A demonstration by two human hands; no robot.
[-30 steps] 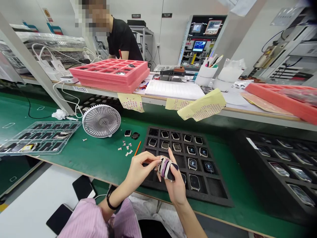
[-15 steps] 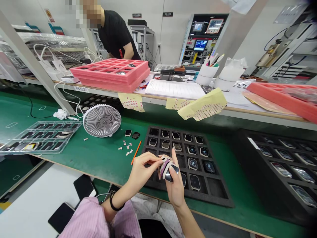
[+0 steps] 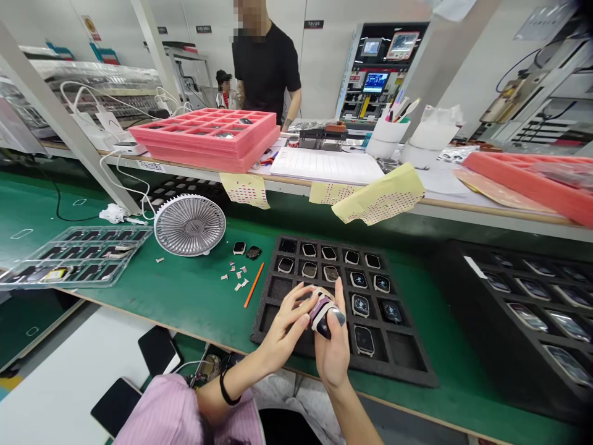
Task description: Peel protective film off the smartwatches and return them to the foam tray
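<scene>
Purple, white and black bands are shown on the small stack (image 3: 321,314), which is held above the near half of the black tray (image 3: 407,351), clear of its compartments. By the right grip (image 3: 332,353) it is held closed, with the thumb laid across its dark, shiny face and one finger pointed upward. At its left side it is met by the fingertips of the left grip (image 3: 280,327), bent close together; whether anything is pinched there cannot be told.

The step in hand is judged to be close finger work on the stack, with the right grip as support and the left as the working side. For the next move, a steady hold on the right and a light, exact touch on the left would be called for, so that nothing is shed into the tray.

Watches, such as the large one (image 3: 364,341), are seated in many compartments. Beyond the tray's left edge, an orange stick (image 3: 254,285) and small pale pieces (image 3: 238,287) are scattered on the green bench (image 3: 199,300), before a round fan (image 3: 191,225).
</scene>
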